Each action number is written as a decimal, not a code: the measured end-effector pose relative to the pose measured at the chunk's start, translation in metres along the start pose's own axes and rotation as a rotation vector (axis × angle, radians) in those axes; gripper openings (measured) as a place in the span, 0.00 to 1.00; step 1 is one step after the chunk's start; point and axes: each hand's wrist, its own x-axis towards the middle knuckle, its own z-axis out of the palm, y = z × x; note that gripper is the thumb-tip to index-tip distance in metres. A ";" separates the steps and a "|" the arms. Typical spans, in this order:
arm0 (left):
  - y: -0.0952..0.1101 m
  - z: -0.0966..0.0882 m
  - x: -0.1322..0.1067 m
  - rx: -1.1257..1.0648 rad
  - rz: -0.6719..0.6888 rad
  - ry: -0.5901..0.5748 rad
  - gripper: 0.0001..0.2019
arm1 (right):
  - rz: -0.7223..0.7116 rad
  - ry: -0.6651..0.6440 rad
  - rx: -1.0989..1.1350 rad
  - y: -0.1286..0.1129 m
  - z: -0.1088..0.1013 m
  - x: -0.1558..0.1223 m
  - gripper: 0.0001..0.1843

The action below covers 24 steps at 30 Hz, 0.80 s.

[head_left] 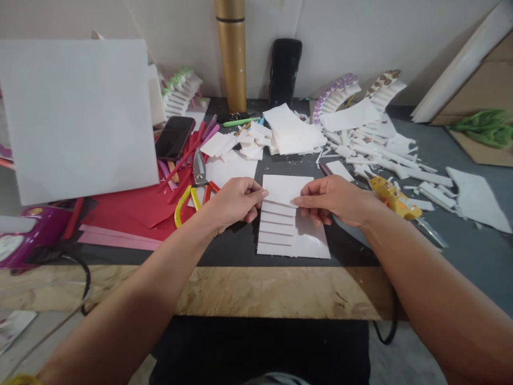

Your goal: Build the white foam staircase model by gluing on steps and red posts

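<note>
On the dark mat lies a white foam board sheet (310, 238). A small staircase (276, 230) of several white steps stands along its left part. My left hand (240, 203) pinches the left end of a thin white strip (280, 203) at the top of the steps. The right end of that strip is between the thumb and fingers of my right hand (331, 200). Whether the strip touches the step below it, I cannot tell. Red-and-yellow-handled shears (199, 168) lie beyond my left forearm. A yellow cutter (395, 198) is close to my right forearm.
White offcuts (385, 155) are heaped at the back right. A phone (175, 138), red sheets (132, 206) and a purple device (30, 235) are on the left, near a large white board (80, 117). Finished-looking curved stairs (336, 96) and a gold bottle (232, 59) stand behind.
</note>
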 end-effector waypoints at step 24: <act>0.011 -0.002 -0.009 -0.074 0.028 -0.021 0.10 | 0.045 -0.056 0.046 -0.005 -0.004 -0.006 0.19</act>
